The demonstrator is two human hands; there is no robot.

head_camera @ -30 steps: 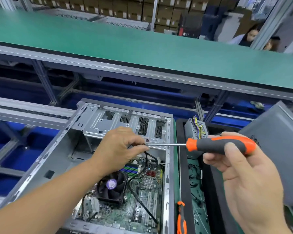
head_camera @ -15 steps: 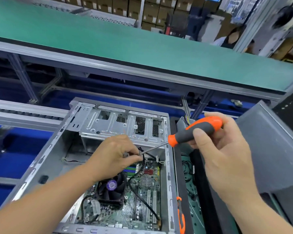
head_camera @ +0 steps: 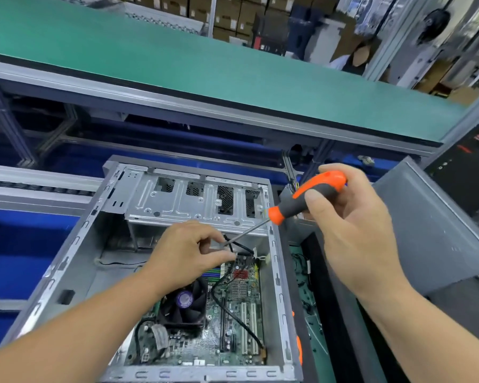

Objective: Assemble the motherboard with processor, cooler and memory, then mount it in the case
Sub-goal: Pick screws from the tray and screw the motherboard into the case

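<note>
Both of your hands are over the open case, which lies on its side with the motherboard already seated on its floor. Your right hand is curled around the orange-and-grey handle of the screwdriver, thumb laid along the grip, with the metal shaft slanting down and to the left into the case. Your left hand reaches in from the near left; its thumb and forefinger are drawn together in a pinch right at the screwdriver's tip, above the far edge of the board. Whether they hold a screw there you cannot tell, as the fingers cover the spot. The other fingers of that hand are loosely bent. A black cable runs from near your pinch down across the board. The cooler with its fan sits on the board just below your left wrist. A second orange handle shows just outside the case's right wall.
</note>
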